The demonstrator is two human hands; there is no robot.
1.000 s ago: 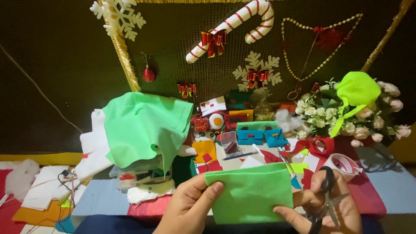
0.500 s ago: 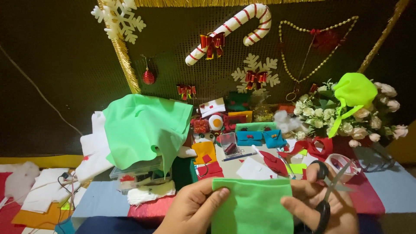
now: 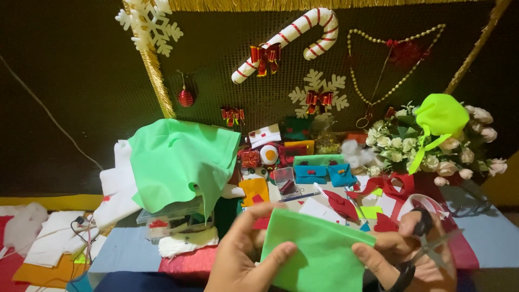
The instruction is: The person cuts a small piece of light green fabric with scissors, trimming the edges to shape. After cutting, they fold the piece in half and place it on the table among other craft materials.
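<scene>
While both hands hold it low at centre frame, the green felt piece (image 3: 319, 254) shows whole, no cut visible. Left hand (image 3: 243, 259) pinches its left edge; right hand (image 3: 411, 254) pinches the right edge with scissors (image 3: 432, 243) looped on its fingers, blades off the felt. Larger green felt sheet (image 3: 178, 159) drapes a plastic box at centre left.

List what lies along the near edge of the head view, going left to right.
Left hand → green felt sheet, pinched by both hands → right hand → scissors, looped on the right hand's fingers.
</scene>
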